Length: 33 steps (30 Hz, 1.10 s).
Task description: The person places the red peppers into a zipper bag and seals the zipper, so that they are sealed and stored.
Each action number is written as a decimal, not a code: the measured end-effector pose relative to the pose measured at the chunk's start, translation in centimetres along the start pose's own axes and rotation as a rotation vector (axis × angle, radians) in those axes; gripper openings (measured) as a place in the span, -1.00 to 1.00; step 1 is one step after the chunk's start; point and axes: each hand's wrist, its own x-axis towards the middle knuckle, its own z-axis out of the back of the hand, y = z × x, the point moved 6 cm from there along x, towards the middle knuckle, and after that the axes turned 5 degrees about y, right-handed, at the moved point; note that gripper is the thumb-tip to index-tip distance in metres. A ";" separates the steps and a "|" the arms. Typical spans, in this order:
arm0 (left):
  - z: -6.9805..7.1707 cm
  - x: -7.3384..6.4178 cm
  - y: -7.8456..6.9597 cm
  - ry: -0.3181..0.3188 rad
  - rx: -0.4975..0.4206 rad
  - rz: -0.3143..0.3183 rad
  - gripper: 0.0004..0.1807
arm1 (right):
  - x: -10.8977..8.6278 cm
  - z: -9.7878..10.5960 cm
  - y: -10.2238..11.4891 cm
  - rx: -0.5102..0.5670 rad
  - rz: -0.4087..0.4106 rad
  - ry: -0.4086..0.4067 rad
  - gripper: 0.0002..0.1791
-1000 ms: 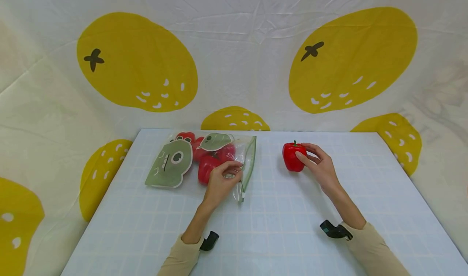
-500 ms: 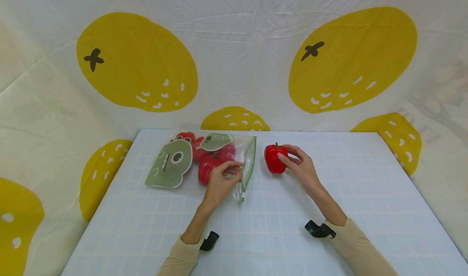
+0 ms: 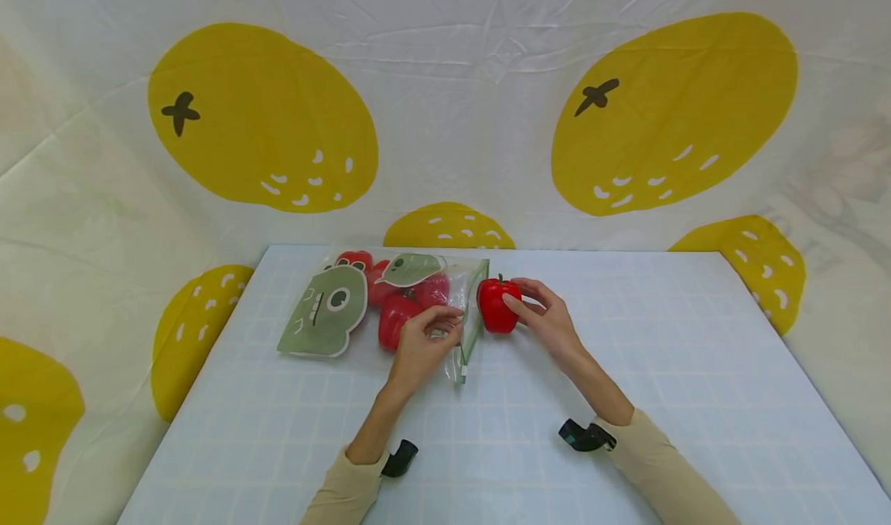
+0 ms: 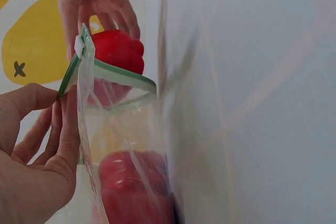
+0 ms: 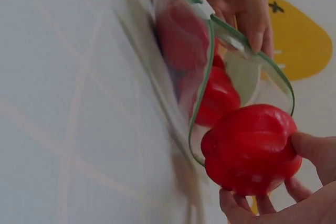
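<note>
A clear zip bag [image 3: 320, 312] with green cartoon prints and a green-edged mouth lies on the table, holding several red bell peppers [image 3: 397, 320]. My left hand [image 3: 421, 347] pinches the upper edge of the mouth; the left wrist view shows thumb and fingers on the green rim, near the white slider [image 4: 79, 46]. My right hand [image 3: 546, 320] grips another red bell pepper [image 3: 498, 305] with a green stem, right at the bag's mouth. In the right wrist view the mouth [image 5: 198, 103] gapes, and this pepper overlaps its near side, its bottom toward the opening.
The table [image 3: 626, 386] has a pale blue grid-patterned cover. Behind it hangs a white cloth [image 3: 466, 107] printed with large yellow fruit. A black wrist camera [image 3: 587, 435] sits on the right sleeve, another black camera [image 3: 400, 458] on the left.
My right hand has carried the red bell pepper leftward, from well right of the bag up to its mouth. The left hand and the bag have stayed in place.
</note>
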 end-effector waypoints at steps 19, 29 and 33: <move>-0.2 0.2 0.2 0.012 -0.008 0.006 -0.71 | 1.7 -3.7 0.0 0.021 -0.001 0.073 -0.38; -0.2 -0.1 0.0 0.016 -0.018 0.013 -0.72 | 2.0 -4.4 0.3 -0.019 -0.007 0.180 -0.36; -0.1 -0.2 0.0 0.016 -0.017 0.010 -0.73 | 2.2 -4.5 0.2 -0.027 0.011 0.224 -0.39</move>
